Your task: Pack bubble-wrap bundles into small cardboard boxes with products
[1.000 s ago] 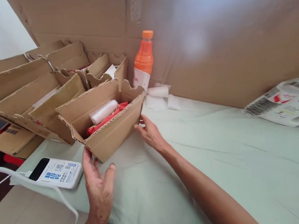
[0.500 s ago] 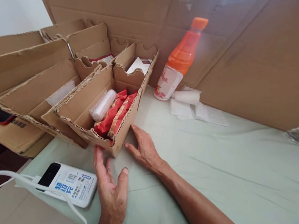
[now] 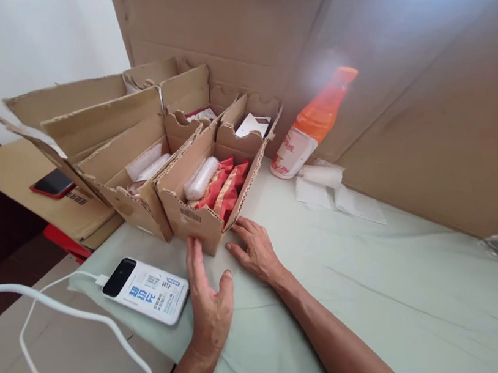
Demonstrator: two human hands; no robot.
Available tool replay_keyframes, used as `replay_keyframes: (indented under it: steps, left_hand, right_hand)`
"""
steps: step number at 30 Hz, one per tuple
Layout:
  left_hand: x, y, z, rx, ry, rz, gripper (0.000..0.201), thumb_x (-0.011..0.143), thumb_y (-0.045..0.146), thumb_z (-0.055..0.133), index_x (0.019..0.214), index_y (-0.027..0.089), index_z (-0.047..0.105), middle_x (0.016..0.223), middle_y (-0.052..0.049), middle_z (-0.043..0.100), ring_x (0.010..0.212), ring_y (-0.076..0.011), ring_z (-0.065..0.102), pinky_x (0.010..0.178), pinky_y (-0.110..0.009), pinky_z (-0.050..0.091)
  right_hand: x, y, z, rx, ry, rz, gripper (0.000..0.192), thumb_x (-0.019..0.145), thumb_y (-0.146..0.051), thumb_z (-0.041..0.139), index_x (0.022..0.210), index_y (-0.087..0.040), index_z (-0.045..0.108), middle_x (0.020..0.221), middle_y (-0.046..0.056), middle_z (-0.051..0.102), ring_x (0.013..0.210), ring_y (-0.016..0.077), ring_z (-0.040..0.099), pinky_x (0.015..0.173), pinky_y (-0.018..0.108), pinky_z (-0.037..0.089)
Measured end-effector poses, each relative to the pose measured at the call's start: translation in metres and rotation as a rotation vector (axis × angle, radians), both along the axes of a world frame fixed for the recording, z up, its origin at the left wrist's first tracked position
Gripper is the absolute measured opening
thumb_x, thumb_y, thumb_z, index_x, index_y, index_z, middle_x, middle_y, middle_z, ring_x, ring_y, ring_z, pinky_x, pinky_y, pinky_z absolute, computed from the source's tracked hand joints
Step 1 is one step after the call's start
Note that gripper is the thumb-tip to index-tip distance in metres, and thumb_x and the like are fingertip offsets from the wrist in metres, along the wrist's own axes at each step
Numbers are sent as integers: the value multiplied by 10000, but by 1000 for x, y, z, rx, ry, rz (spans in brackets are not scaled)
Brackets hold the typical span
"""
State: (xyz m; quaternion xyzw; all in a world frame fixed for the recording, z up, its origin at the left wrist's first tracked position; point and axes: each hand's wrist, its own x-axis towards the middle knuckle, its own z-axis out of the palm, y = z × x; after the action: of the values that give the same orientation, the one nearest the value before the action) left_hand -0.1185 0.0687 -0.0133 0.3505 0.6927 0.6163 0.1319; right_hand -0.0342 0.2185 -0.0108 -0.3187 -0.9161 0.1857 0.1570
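My left hand (image 3: 212, 300) is open, its fingertips at the near face of a cardboard box (image 3: 191, 222) and its thumb spread away. On the box's right side, my right hand (image 3: 258, 250) is also open, fingers stretched out against or close beside the lower edge. Inside this box lie red snack packets (image 3: 231, 190) and a clear plastic-wrapped roll (image 3: 201, 178). A second compartment behind them holds a white card-like item (image 3: 253, 125). To the left of my left hand lies a white power bank (image 3: 148, 292) with a cable plugged in.
More cardboard boxes (image 3: 106, 157) stand to the left. A bottle of orange drink (image 3: 314, 125) leans against the cardboard wall (image 3: 430, 124), with tissues (image 3: 323, 185) at its base. A phone (image 3: 51, 184) lies on a cardboard flap. The white cable (image 3: 76, 312) loops at lower left.
The view has shifted left and up, so things appear further right and more wall shows. Both hands stay open beside the same box; the box itself shows little clear movement.
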Motion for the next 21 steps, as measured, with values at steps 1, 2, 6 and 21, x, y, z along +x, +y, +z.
replay_keyframes:
  steps: [1, 2, 6, 21]
  left_hand:
    - [0, -1, 0, 15, 24, 28, 688, 934, 232, 571, 1574, 232, 321, 1645, -149, 325, 1529, -309, 314, 1267, -518, 234]
    - [2, -4, 0, 33, 56, 63, 658, 930, 231, 576, 1551, 222, 357, 1604, -157, 371, 1500, -310, 356, 1253, -519, 262]
    - [20, -15, 14, 89, 271, 85, 520, 915, 207, 575, 1429, 213, 494, 1429, -147, 507, 1368, -303, 493, 1195, -521, 355]
    - [54, 151, 16, -267, 306, -429, 320, 792, 70, 578, 1069, 131, 724, 1141, -139, 718, 1074, -284, 639, 1012, -458, 498]
  right_hand:
    - [-1, 0, 0, 8, -14, -3, 460, 922, -328, 630, 1328, -112, 643, 1486, 198, 558, 1405, 334, 478, 1140, 527, 389]
    - [-2, -1, 0, 15, -27, -4, 465, 924, -323, 630, 1334, -105, 638, 1490, 200, 554, 1410, 328, 474, 1149, 519, 381]
    - [-5, -7, 0, 23, -50, 10, 475, 948, -328, 606, 1377, -125, 607, 1523, 178, 528, 1437, 317, 441, 1169, 503, 359]
    - [172, -123, 10, 63, -32, 258, 394, 930, -240, 577, 1313, -234, 667, 1447, 127, 621, 1364, 335, 561, 1036, 552, 540]
